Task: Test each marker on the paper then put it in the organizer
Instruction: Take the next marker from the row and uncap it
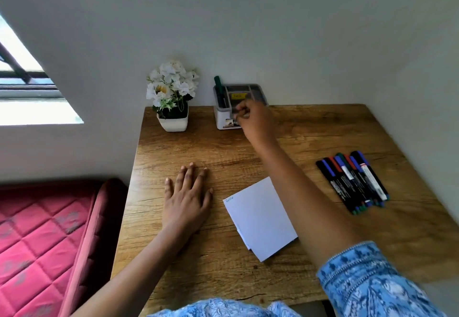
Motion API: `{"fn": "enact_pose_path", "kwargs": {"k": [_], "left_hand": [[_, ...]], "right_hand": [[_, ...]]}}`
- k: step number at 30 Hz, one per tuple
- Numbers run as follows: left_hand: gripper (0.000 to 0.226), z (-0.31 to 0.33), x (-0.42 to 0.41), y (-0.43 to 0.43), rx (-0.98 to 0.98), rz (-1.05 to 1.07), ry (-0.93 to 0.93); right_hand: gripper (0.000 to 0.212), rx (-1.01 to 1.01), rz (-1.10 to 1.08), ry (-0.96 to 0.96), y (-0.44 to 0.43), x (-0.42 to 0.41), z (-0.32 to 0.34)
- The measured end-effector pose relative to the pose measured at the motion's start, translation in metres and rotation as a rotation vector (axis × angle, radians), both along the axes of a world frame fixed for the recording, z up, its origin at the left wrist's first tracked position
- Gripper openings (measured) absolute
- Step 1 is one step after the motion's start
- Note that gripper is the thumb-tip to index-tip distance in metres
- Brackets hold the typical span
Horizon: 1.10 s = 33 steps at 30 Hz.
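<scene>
The left hand (pixel 187 198) lies spread flat on the tabletop (pixel 198 147) beside the paper (pixel 260 217). The right hand (pixel 253 118) is at the organizer (pixel 222 118), fingers curled (too blurred to tell whether they pinch anything). A green marker (pixel 219 88) stands inside.

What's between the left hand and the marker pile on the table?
In the head view, the paper lies between the left hand and the markers; the right forearm crosses over that stretch too. The rest is bare table.
</scene>
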<state>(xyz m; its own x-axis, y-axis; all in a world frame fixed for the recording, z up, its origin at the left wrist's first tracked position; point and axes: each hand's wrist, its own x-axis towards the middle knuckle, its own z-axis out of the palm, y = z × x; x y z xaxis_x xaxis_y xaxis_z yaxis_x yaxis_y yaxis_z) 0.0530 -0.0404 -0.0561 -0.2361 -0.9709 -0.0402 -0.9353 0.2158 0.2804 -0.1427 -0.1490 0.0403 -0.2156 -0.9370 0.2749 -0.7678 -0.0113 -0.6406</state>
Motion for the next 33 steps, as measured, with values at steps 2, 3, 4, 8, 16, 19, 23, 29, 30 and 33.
{"fn": "enact_pose_path", "kwargs": {"k": [2,3,4,8,16,19,23,29,30,33], "left_hand": [[0.074,-0.001,0.000,0.000,-0.006,-0.006,0.004],[0.075,-0.001,-0.001,0.000,-0.013,-0.009,0.018],[0.075,0.000,-0.001,0.001,-0.020,-0.018,0.036],[0.073,0.000,-0.002,0.004,-0.051,-0.070,0.094],[0.071,-0.001,-0.016,0.033,-0.047,-0.025,0.168],[0.073,0.000,-0.019,0.045,-0.036,-0.012,0.176],[0.081,0.001,-0.019,0.047,-0.032,-0.036,0.084],[0.089,0.002,-0.022,0.049,-0.046,-0.049,0.016],[0.090,0.002,-0.022,0.049,-0.041,-0.048,0.012],[0.087,0.001,-0.023,0.052,-0.040,-0.040,0.036]], "right_hand": [[0.013,-0.015,-0.055,0.007,0.038,-0.010,-0.009],[0.013,-0.004,-0.103,0.012,0.055,-0.018,-0.015],[0.013,0.010,-0.156,0.023,0.070,-0.027,-0.020],[0.015,0.091,-0.328,0.151,0.117,-0.071,-0.041],[0.024,0.209,-0.543,0.328,0.166,-0.139,-0.049],[0.028,0.259,-0.533,0.363,0.168,-0.147,-0.051],[0.026,0.307,-0.500,0.429,0.165,-0.149,-0.050],[0.026,0.338,-0.450,0.502,0.159,-0.146,-0.051],[0.026,0.329,-0.441,0.504,0.159,-0.144,-0.049],[0.023,0.215,-0.373,0.427,0.161,-0.133,-0.034]]}}
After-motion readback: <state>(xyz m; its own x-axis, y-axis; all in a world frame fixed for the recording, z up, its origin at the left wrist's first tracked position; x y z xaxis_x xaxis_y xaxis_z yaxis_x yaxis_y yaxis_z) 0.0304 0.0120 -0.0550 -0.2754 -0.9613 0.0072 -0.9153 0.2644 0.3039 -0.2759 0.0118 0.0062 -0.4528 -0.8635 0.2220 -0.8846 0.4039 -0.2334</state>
